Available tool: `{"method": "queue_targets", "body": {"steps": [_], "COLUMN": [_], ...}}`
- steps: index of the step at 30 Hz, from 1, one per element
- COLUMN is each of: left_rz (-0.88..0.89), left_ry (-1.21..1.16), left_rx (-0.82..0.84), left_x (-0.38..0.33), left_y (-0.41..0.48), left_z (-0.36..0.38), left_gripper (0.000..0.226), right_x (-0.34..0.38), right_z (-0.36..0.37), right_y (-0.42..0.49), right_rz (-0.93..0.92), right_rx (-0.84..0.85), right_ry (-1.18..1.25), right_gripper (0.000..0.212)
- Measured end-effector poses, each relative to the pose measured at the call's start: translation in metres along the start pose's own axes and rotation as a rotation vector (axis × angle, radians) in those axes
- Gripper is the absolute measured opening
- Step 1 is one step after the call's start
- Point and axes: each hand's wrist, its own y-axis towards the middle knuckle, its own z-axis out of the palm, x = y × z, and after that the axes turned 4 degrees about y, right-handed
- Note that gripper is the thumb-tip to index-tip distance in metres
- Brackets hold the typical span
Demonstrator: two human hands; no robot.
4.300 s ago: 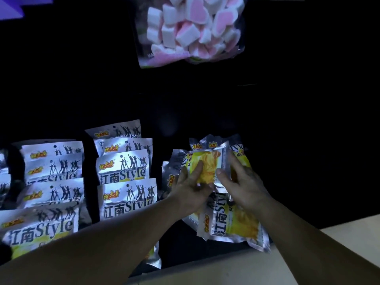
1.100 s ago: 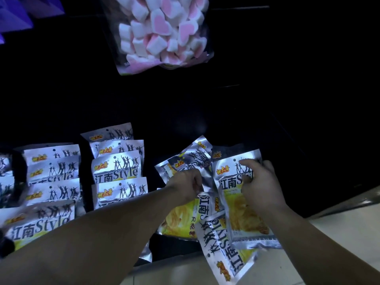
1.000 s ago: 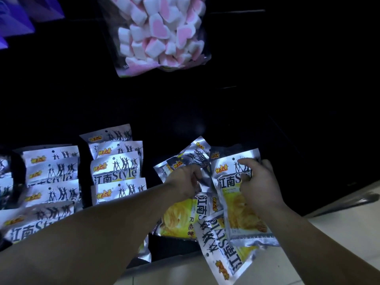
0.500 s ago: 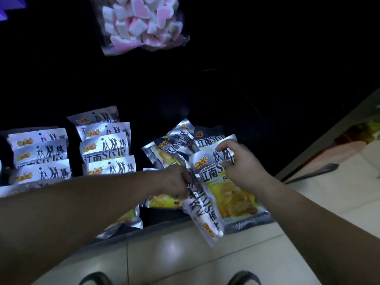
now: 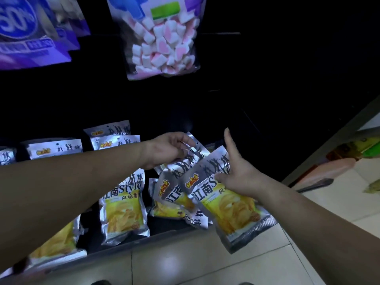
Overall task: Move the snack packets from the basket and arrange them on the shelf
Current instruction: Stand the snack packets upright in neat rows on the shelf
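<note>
Packets (image 5: pixel 123 204) stand in rows on the dark shelf (image 5: pixel 162 227). The right hand (image 5: pixel 236 175) has let go of the front packet (image 5: pixel 226 204). Its fingers are now spread wide, and the thumb just touches it. The left hand (image 5: pixel 170 150) pinches the top of a back packet (image 5: pixel 193 144). This row looks messy and needs tidying. A marshmallow bag (image 5: pixel 164 44) hangs above. The floor (image 5: pixel 205 264) is pale tile.
</note>
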Motion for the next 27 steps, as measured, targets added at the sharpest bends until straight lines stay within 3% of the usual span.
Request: {"method": "queue_targets", "body": {"steps": [5,10,12,14,16,19,23,27], "left_rz": [0.109,0.137,0.077,0.001,0.001,0.078,0.104,0.094], "left_ry": [0.004,-0.026,0.005,0.129,0.193,0.143,0.053,-0.075], "left_rx": [0.020,-0.136,-0.155,-0.049,0.007,-0.103,-0.140,-0.185], "left_x": [-0.012,-0.017,-0.013,-0.004,0.006,0.015,0.017,0.016], "left_y": [-0.007,-0.007,-0.012,-0.021,-0.027,-0.028,-0.030,-0.030], "left_z": [-0.004,-0.010,-0.020,-0.031,-0.036,-0.036,-0.033,-0.031], "left_gripper": [0.028,0.024,0.044,0.056,0.040,0.017,0.002,0.007], "right_x": [0.007,0.005,0.005,0.004,0.003,0.007,0.010,0.013], "right_z": [0.026,0.036,0.034,0.029,0.024,0.020,0.018,0.020], "right_y": [0.014,0.029,0.033,0.037,0.039,0.038,0.039,0.042], "right_rz": [-0.037,0.006,0.020,0.045,0.059,0.037,0.078,0.090], "right_rx": [0.047,-0.114,-0.184,-0.258,-0.298,-0.285,-0.333,-0.318], "right_ry": [0.064,0.198,0.250,0.278,0.279,0.149,-0.140,0.202], "right_gripper": [0.122,0.097,0.089,0.080,0.069,0.056,0.060,0.042]}}
